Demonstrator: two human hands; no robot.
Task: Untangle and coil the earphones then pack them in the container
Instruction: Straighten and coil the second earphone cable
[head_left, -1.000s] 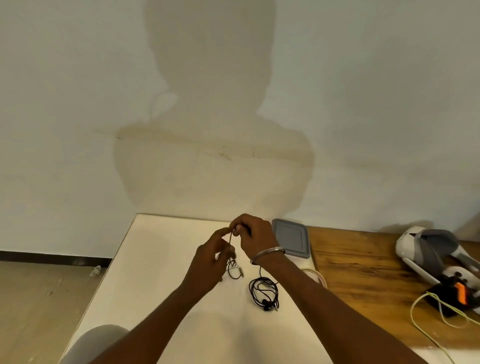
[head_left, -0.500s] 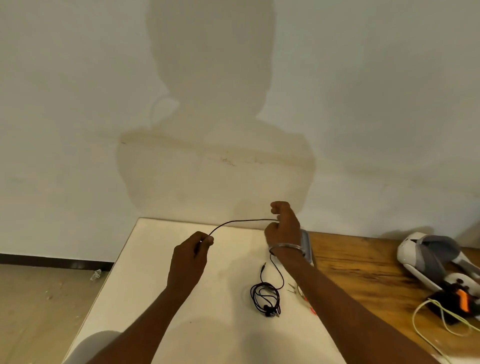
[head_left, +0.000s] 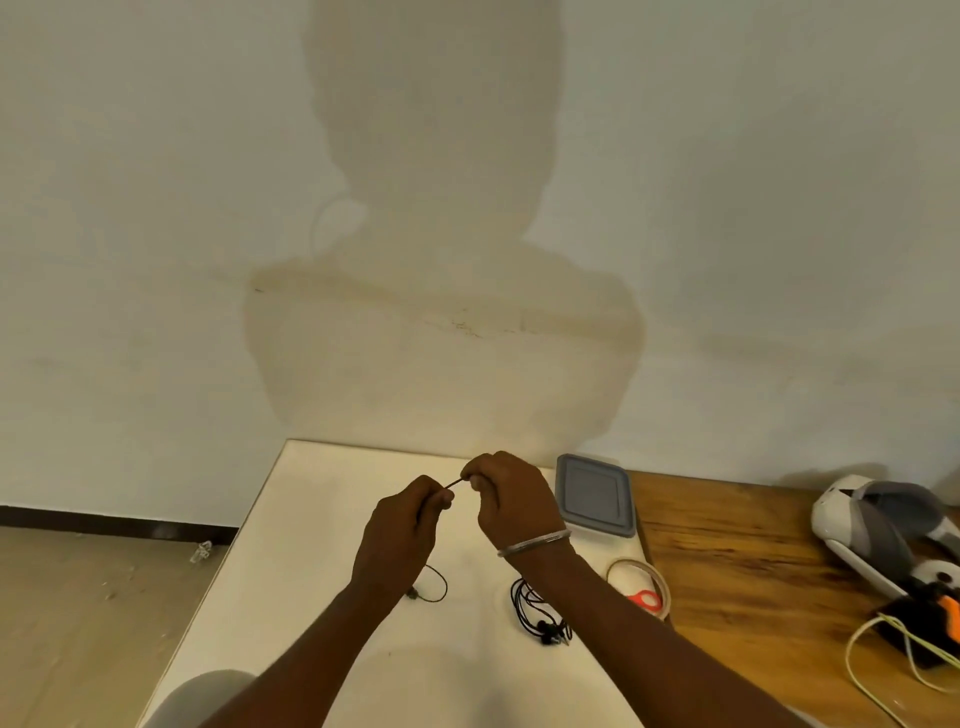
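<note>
Black earphones lie partly bundled (head_left: 537, 610) on the white table (head_left: 291, 571), under my right forearm. Both hands hover over the table's middle, close together. My left hand (head_left: 402, 535) and my right hand (head_left: 511, 501) each pinch the thin black wire, a short taut piece (head_left: 454, 483) showing between them. A loose loop with an earbud (head_left: 431, 584) hangs below my left hand onto the table. The grey lidded container (head_left: 595, 493) sits just right of my right hand, near the wall.
A tape roll (head_left: 660, 577) with an orange piece lies right of the bundle on the wooden table (head_left: 753, 582). A white and grey headset (head_left: 878, 525) and yellow-green cable (head_left: 883, 660) occupy the far right. The floor drops off left of the white table.
My hands have come back together from a wide spread; the long stretched length of wire between them is now short. A loop of wire now hangs below my left hand.
</note>
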